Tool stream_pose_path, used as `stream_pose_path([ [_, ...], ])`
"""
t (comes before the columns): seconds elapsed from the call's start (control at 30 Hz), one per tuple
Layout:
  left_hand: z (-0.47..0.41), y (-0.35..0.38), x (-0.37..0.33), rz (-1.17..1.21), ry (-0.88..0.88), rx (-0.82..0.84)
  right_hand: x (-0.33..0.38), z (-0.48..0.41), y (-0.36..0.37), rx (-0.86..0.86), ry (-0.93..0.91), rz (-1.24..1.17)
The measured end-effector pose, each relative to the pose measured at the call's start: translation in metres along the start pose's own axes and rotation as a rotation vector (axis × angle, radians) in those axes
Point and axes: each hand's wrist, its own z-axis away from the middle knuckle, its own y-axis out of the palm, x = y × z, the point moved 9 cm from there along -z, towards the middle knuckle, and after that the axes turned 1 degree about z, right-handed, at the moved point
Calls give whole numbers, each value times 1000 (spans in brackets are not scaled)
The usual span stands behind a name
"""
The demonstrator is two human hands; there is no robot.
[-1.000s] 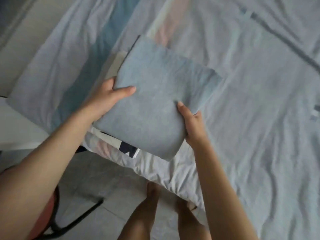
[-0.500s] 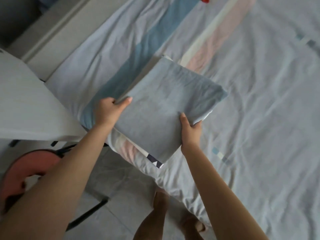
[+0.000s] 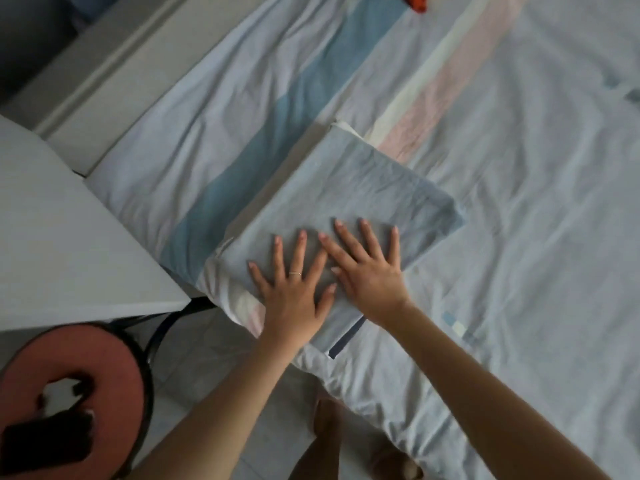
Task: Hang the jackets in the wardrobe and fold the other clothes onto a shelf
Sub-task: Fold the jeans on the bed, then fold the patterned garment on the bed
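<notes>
A folded grey-blue garment (image 3: 349, 199) lies flat near the bed's corner, on top of another folded light piece whose white edge (image 3: 343, 125) shows at its far end. My left hand (image 3: 294, 289) rests palm down on the garment's near part, fingers spread, a ring on one finger. My right hand (image 3: 367, 268) lies flat beside it, fingers spread, its index finger crossing over the left hand's. Neither hand grips the cloth.
The bed (image 3: 519, 202) has a pale sheet with blue and pink stripes. A white table (image 3: 62, 237) stands at the left, a red round stool (image 3: 72, 393) with a dark object on it below. A red item (image 3: 415, 1) shows at the top edge. My bare legs stand on the tiled floor.
Both hands held the folded garment by its sides above the bed. It now lies on the bed and both hands have let go and press flat on top.
</notes>
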Motion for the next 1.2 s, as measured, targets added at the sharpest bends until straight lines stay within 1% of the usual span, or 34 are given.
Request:
stream_pose_path([
  [0.03, 0, 5, 2, 6, -23, 6, -14, -1, 12, 71, -17, 41],
  [0.07, -1, 6, 3, 7, -36, 2, -37, -5, 20, 134, 53, 37],
  [0.1, -1, 7, 3, -2, -38, -6, -62, -7, 23, 166, 167, 21],
  [0.17, -8, 5, 1, -24, -25, -13, -107, -15, 19, 169, 389, 26],
  [0.2, -10, 4, 0, -23, -26, -18, -120, -19, 18, 186, 454, 29],
  [0.27, -9, 7, 2, -8, -35, -12, -123, -23, 14, 219, 508, 74],
  [0.3, -8, 8, 3, -4, -40, 5, -116, -23, 11, 205, 496, 106],
  [0.33, -8, 9, 6, 1, -45, -2, -103, -23, 7, 190, 435, 118],
  [0.37, -9, 8, 6, 1, -44, -7, -91, -20, 6, 186, 333, 122],
  [0.43, -9, 8, 4, 3, -33, -6, -74, -6, 12, 233, 69, 147],
  [0.47, -7, 9, 3, 12, -42, 1, -80, 5, 16, 270, 36, 151],
  [0.5, -4, 10, 2, 36, -87, -8, -94, 16, 16, 270, 88, 155],
  [0.53, 2, 11, 3, 63, -176, -20, -115, 27, 17, 279, 192, 139],
  [0.57, 13, 13, 3, 137, -296, -29, -138, 44, 18, 274, 303, 121],
  [0.63, 37, 18, -2, 333, -513, -70, -168, 76, 19, 335, 457, 78],
  [0.67, 49, 23, -24, 391, -529, -83, -184, 104, 19, 404, 498, 39],
  [0.7, 61, 32, -40, 408, -546, -41, -189, 117, 16, 386, 480, 52],
  [0.73, 74, 42, -73, 396, -514, -8, -199, 145, 13, 419, 438, 37],
  [0.77, 89, 54, -107, 415, -474, 70, -203, 171, -2, 350, 418, 57],
  [0.8, 92, 56, -118, 395, -429, 105, -197, 172, 5, 377, 395, 41],
  [0.83, 119, 72, -184, 422, -342, 201, -227, 231, -19, 326, 466, 52],
  [0.87, 119, 84, -196, 437, -275, 308, -218, 232, -15, 354, 450, 0],
  [0.9, 132, 96, -228, 436, -209, 416, -226, 262, -28, 315, 483, -9],
  [0.93, 137, 107, -260, 399, -108, 530, -237, 289, -29, 360, 527, -18],
  [0.97, 161, 120, -323, 332, 37, 661, -263, 349, -53, 367, 596, 4],
  [1.0, 160, 134, -325, 231, 144, 743, -261, 359, -43, 388, 606, -19],
  [1.03, 188, 146, -387, 127, 350, 834, -292, 423, -70, 388, 709, 12],
  [1.07, 203, 155, -416, -14, 537, 895, -309, 457, -78, 408, 791, 25],
  [1.1, 219, 163, -449, -105, 694, 926, -327, 496, -94, 397, 861, 41],
  [1.13, 232, 167, -473, -176, 794, 982, -342, 530, -109, 405, 959, 50],
  [1.17, 238, 173, -494, -213, 847, 986, -355, 560, -122, 417, 1048, 50],
  [1.2, 254, 176, -531, -256, 882, 1018, -375, 613, -145, 435, 1174, 55],
])
